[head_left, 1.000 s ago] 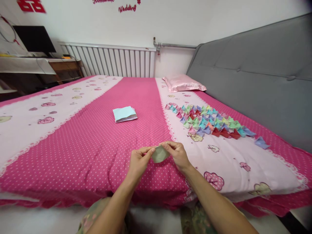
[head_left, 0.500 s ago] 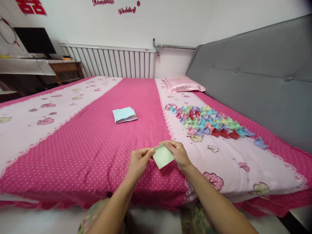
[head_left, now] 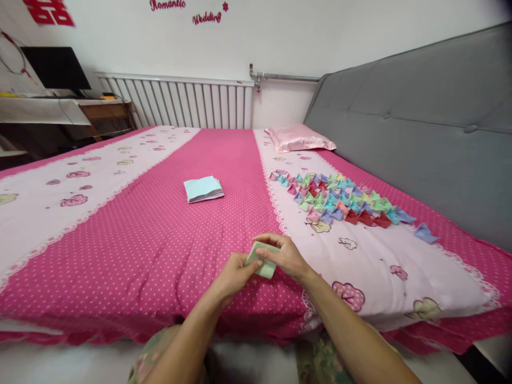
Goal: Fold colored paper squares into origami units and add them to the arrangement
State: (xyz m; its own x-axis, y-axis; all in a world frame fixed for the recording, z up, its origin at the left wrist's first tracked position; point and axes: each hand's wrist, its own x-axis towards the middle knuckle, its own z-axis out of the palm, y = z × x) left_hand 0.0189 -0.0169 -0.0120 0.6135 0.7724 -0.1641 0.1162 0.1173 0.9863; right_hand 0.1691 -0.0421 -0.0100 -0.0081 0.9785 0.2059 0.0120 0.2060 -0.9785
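Note:
A pale green paper square (head_left: 262, 260) lies low over the pink dotted bedsheet (head_left: 152, 240) near the bed's front edge. My left hand (head_left: 236, 274) pinches its left side with closed fingers. My right hand (head_left: 285, 257) presses on it from the right, fingers curled over the top edge. A stack of coloured paper sheets (head_left: 203, 189), light blue on top, rests on the sheet farther back. To the right, several folded paper shapes (head_left: 340, 200) in many colours lie in rows on the pale strip of the bedcover.
A pink satin pillow (head_left: 300, 138) lies at the head of the bed beside the grey padded headboard (head_left: 420, 138). A white radiator (head_left: 180, 101) runs along the far wall. At the far left stands a desk with a dark monitor (head_left: 56, 66).
The green paper was held up and opened flat between both hands; now it is lowered toward the bedsheet and both hands press closer together on it.

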